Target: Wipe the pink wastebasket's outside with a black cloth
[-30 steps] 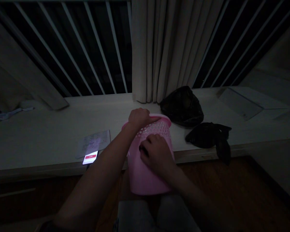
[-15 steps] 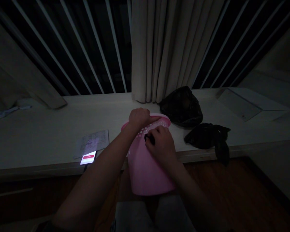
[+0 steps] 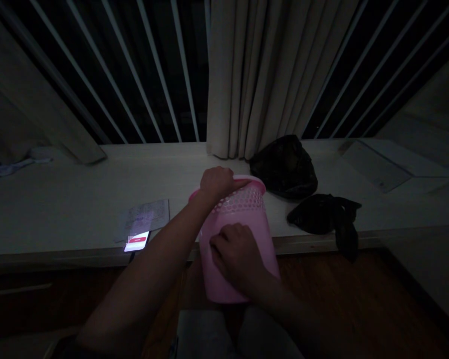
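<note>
A pink plastic wastebasket [image 3: 228, 286] with a band of round holes below its rim stands upright in front of me, close to my legs. Over its rim lies my left hand [image 3: 217, 182], fingers closed round the edge with some reaching inside. My right hand [image 3: 239, 252] is in front of the basket's smooth wall, its fingers curled together. A dark spot shows by the fingertips; what they hold, if anything, is hidden. The basket's inside is mostly hidden by my left hand and arm.
On the pale window ledge [image 3: 78, 199] sit a crumpled black plastic bag [image 3: 284, 167], a tied black bag [image 3: 316, 214] hanging over the edge, a white box [image 3: 389, 162], a sheet of paper [image 3: 153, 213] and a lit phone [image 3: 137, 242]. Behind hang curtains [image 3: 243, 75] and window bars.
My right hand has moved down from the holed band to the lower wall. The black thing seen at its fingers earlier is now almost out of sight. My left hand stays on the rim.
</note>
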`<action>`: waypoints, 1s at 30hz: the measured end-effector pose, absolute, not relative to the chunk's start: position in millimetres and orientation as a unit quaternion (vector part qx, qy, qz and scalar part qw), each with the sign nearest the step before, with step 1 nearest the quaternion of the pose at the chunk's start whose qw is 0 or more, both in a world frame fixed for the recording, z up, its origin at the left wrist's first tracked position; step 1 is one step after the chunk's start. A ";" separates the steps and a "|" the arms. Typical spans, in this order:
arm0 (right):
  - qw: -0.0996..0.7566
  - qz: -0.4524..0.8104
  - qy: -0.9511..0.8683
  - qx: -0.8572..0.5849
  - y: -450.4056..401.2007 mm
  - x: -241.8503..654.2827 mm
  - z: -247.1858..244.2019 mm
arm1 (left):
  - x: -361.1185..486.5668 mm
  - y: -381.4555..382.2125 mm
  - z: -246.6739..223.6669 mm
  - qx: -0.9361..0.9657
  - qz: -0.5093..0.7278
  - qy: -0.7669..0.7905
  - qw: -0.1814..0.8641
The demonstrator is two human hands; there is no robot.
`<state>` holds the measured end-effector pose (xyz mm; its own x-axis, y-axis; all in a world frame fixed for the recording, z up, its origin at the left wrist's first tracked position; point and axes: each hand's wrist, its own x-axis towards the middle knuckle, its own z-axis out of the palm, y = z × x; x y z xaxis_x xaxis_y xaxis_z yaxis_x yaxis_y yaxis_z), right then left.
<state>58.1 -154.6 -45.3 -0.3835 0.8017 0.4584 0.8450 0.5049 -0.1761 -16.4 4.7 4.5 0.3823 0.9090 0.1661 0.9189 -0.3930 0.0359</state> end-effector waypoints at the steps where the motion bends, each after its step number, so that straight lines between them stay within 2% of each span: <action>1: 0.226 -0.037 -0.861 -0.454 -160.1 54.0 -46.8 | -16.9 4.1 4.8 -0.830 -0.079 -0.551 0.034; 4: 0.202 -0.024 -0.866 -0.458 -155.2 58.6 -42.4 | -17.6 3.2 5.5 -0.828 -0.078 -0.555 0.036; 8: 0.284 -0.029 -0.746 -0.601 -125.3 81.6 -30.6 | -18.4 3.8 5.1 -0.826 -0.085 -0.556 0.033; 10: 0.269 -0.035 -0.738 -0.618 -128.0 79.0 -31.7 | -19.9 3.6 4.3 -0.827 -0.088 -0.555 0.035; 15: 0.192 -0.022 -0.857 -0.478 -163.2 52.3 -44.1 | -23.6 1.0 2.8 -0.822 -0.088 -0.562 0.031; 18: 0.220 -0.022 -0.839 -0.497 -150.3 64.3 -42.0 | -23.3 0.2 3.1 -0.822 -0.093 -0.561 0.031; 22: 0.329 -0.041 -0.714 -0.616 -132.0 82.8 -41.6 | -23.2 0.3 4.4 -0.821 -0.079 -0.565 0.036; 27: 0.253 -0.031 -0.833 -0.491 -165.6 67.2 -52.4 | -26.6 -0.8 5.5 -0.822 -0.063 -0.564 0.043; 30: 0.262 -0.009 -0.818 -0.512 -158.0 76.9 -50.6 | -25.0 -0.6 4.8 -0.822 -0.069 -0.564 0.045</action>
<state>76.9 -158.0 -50.6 -0.3376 0.8330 0.4384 0.8422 0.4753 -0.2544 -25.0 -0.6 4.8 0.3552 0.9202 0.1645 0.9327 -0.3607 0.0037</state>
